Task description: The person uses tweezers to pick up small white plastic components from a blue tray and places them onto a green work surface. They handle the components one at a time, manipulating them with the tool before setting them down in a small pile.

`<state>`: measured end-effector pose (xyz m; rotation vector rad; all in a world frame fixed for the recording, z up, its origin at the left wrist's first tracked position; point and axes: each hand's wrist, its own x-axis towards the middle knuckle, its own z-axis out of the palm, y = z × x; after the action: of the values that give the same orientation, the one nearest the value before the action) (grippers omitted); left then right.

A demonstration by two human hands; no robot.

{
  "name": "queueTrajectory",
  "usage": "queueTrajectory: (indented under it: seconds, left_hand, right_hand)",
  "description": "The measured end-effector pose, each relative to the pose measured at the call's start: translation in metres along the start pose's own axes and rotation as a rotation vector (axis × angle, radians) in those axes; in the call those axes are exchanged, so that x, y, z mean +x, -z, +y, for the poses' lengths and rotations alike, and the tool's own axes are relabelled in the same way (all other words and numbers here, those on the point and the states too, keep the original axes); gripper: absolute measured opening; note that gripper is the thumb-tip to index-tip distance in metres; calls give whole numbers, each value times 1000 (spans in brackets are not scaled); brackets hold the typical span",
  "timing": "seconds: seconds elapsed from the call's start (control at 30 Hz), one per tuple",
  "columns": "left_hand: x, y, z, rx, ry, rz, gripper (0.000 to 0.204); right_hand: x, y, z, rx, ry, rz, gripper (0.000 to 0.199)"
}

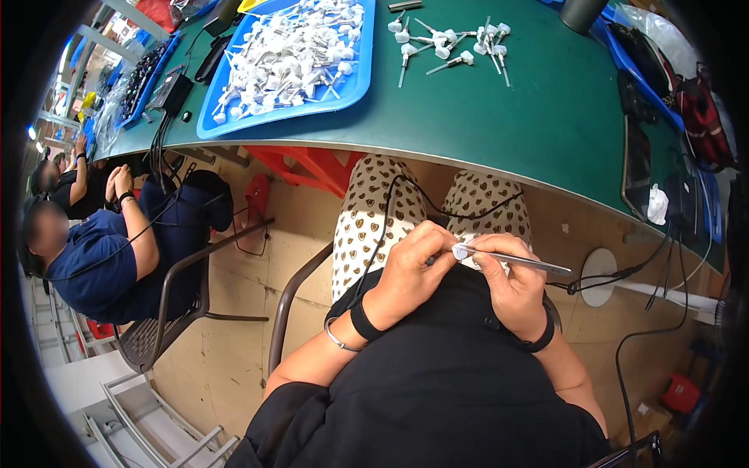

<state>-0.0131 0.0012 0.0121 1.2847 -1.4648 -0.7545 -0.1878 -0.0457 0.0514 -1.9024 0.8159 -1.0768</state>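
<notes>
Above my lap, my left hand (417, 261) pinches a small white plastic piece (460, 251) between thumb and fingers. It looks like the white-headed parts on the table, though my fingers hide most of it. My right hand (511, 288) is closed on a slim grey metal tool (530, 260), perhaps tweezers. The tool's inner end meets the white piece, while its other end sticks out to the right. Several similar white-headed parts with thin clear stems (443, 44) lie loose on the green table (437, 117).
A blue tray (331, 105) heaped with white parts stands at the table's left. Black cables (162, 144) hang over the edge beside it. Further left, a co-worker in a blue shirt (101, 265) sits on a chair. A phone-like dark slab (636, 160) lies at the right edge.
</notes>
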Motion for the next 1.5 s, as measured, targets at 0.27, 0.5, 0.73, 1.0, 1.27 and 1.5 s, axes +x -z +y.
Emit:
queueTrajectory:
  seconds: [0.27,0.5,0.73,1.0,1.27,1.5]
  left_hand:
    - [0,0,-3,49,-41,2,12]
    - [0,0,-2,74,-49,-5,12]
    - [-1,-1,-3,75,-20,-15,12]
    - [-1,0,-2,88,-36,-11,12]
    - [-1,-1,-1,25,1,-2,8]
    - [-2,-3,-1,14,3,15,7]
  right_hand:
    - [3,-1,0,-50,39,-15,12]
    - [3,-2,3,-63,44,-17,11]
    - [1,-1,3,-51,6,-24,10]
    - [3,-2,3,-86,45,-32,10]
    - [-6,-5,5,73,-115,37,7]
    - [-7,-5,4,36,-137,41,6]
